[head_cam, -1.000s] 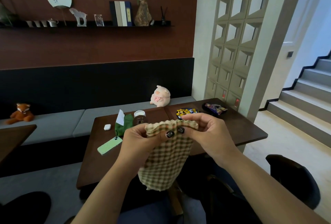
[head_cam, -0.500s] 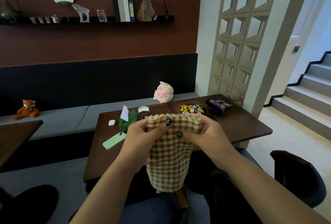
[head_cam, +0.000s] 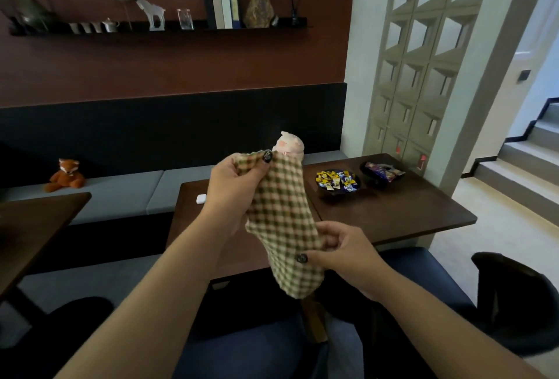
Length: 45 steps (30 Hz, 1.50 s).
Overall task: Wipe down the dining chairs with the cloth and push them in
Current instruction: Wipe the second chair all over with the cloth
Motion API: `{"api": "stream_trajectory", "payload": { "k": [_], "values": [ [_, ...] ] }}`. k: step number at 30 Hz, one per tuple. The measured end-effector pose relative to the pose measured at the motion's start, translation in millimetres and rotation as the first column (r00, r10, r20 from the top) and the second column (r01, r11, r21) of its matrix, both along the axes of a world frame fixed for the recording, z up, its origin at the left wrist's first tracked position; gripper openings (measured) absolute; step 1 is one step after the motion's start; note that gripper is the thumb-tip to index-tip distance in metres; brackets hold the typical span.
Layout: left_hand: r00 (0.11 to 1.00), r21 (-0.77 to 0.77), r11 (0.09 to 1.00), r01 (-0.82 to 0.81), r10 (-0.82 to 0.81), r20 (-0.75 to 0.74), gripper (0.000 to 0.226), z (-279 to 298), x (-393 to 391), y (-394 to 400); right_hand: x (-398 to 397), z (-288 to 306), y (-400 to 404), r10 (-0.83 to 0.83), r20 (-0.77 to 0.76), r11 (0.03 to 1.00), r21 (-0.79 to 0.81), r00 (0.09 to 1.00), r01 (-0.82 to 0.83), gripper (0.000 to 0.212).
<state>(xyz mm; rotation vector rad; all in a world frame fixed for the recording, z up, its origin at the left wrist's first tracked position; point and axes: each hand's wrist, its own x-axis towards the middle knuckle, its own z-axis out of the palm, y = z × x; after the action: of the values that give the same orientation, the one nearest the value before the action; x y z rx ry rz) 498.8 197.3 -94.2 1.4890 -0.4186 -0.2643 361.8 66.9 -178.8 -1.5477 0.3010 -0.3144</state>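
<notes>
Hanging in the air between both hands, the checked cloth (head_cam: 282,221) stretches lengthwise above the near edge of the dark wooden table (head_cam: 393,212), its lower end drooping free below the right hand. The left hand (head_cam: 233,194) holds the top of the cloth, thumb curled over the upper edge and fingers closed behind the fabric. The right hand (head_cam: 341,250) pinches the cloth lower down, thumb pressed on the front and fingers bent round the right edge. On the table behind sit a dark bowl of wrapped sweets (head_cam: 337,182), a second bowl of snack packets (head_cam: 382,171) and a small white earbud case (head_cam: 201,198). A pink plush toy (head_cam: 289,142) shows just over the top of the cloth on the grey bench (head_cam: 121,194), with an orange fox plush (head_cam: 66,175) further left. A dark dining chair (head_cam: 514,303) stands at lower right, pulled away from the table
</notes>
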Motion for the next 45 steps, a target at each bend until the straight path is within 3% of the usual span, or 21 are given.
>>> {"api": "stream_trajectory", "payload": {
  "k": [4,8,11,14,16,18,21,25,28,30,32,38,45],
  "values": [
    [1.000,0.016,1.000,0.004,-0.003,-0.011,0.017,6,6,1,0,2,-4,-0.014,0.047,0.998,0.062,0.999,0.011,0.039],
    [0.985,0.003,0.997,0.076,-0.075,-0.155,0.022,8,8,3,-1,11,-3,0.039,0.109,0.975,0.212,0.993,-0.062,0.036],
    [0.957,0.016,0.998,0.058,-0.051,-0.287,0.021,-5,2,2,6,24,-3,-0.029,0.067,0.996,0.088,0.997,0.023,0.039],
    [0.812,-0.121,0.979,0.165,-0.204,-0.547,0.047,-31,-9,2,11,36,-8,-0.141,0.098,0.990,0.025,0.985,0.139,0.047],
    [0.710,-0.145,0.939,0.312,-0.332,-0.621,0.061,-51,-18,3,11,41,-13,-0.168,0.131,0.984,-0.031,0.977,0.174,0.041],
    [0.703,-0.153,0.920,0.360,-0.375,-0.605,0.066,-66,-23,1,7,43,-19,-0.185,0.109,0.972,-0.127,0.977,0.198,0.031],
    [0.804,-0.165,0.935,0.314,-0.354,-0.477,0.085,-67,-21,-5,1,46,-29,-0.197,0.019,0.956,-0.218,0.980,0.197,0.023],
    [0.915,0.020,0.928,0.373,-0.364,-0.172,0.044,-39,-13,-3,-5,56,-43,-0.182,-0.059,0.924,-0.351,0.982,0.150,0.039],
    [0.918,0.116,0.911,0.397,-0.395,-0.039,0.035,-18,-12,-4,-4,71,-45,-0.195,-0.056,0.847,-0.514,0.979,0.139,0.049],
    [0.922,0.101,0.918,0.384,-0.386,0.002,0.029,-9,-9,-8,-3,81,-45,-0.194,-0.039,0.804,-0.579,0.980,0.136,0.049],
    [0.927,0.065,0.926,0.372,-0.374,0.009,0.024,-3,-6,-12,-1,89,-45,-0.181,-0.003,0.817,-0.558,0.983,0.149,0.048],
    [0.892,0.125,0.889,0.441,-0.450,0.049,0.041,3,1,-20,-3,105,-48,-0.126,0.134,0.953,-0.259,0.983,0.157,0.053],
    [0.929,0.012,0.929,0.370,-0.370,0.018,0.034,14,1,-17,3,112,-53,-0.053,0.102,0.964,-0.253,0.993,0.077,0.046]
  ]
}}
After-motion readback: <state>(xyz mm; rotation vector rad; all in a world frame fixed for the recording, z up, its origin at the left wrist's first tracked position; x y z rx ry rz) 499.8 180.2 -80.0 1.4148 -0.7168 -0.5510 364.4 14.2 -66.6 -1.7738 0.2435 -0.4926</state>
